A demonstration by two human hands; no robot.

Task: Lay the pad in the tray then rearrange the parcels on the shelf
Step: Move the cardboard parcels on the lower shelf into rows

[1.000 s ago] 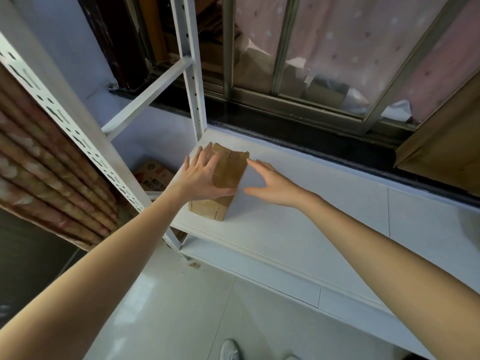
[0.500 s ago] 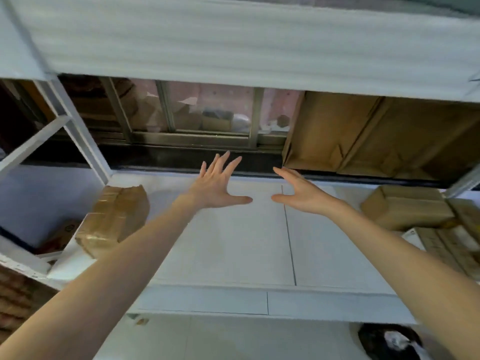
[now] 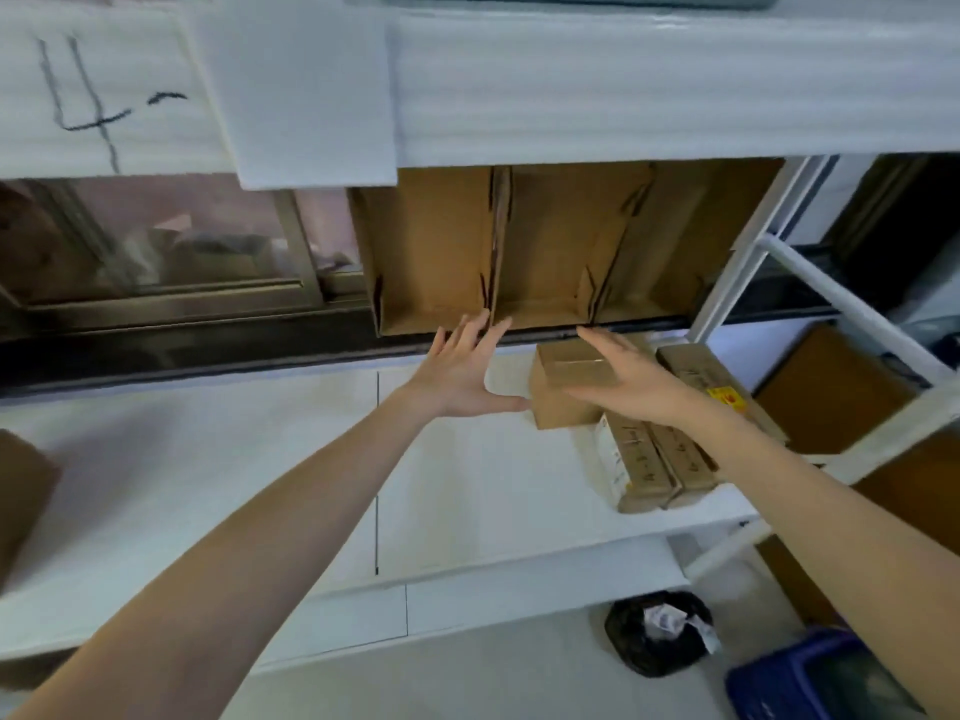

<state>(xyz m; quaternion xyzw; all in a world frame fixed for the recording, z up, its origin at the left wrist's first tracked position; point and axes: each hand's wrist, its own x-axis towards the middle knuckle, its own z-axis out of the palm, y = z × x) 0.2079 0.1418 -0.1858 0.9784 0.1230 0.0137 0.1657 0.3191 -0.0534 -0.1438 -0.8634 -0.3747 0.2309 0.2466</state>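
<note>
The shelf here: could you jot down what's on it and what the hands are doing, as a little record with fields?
shelf: white, mostly bare in the middle
small parcel: brown box, right of centre
flat parcels: lying side by side, right end
left hand: open, thumb near the small parcel's left side
right hand: open, over the small parcel's top
grip: not yet closed

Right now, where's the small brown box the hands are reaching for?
On the white shelf, right of centre: the small brown box between left hand and right hand.
</note>
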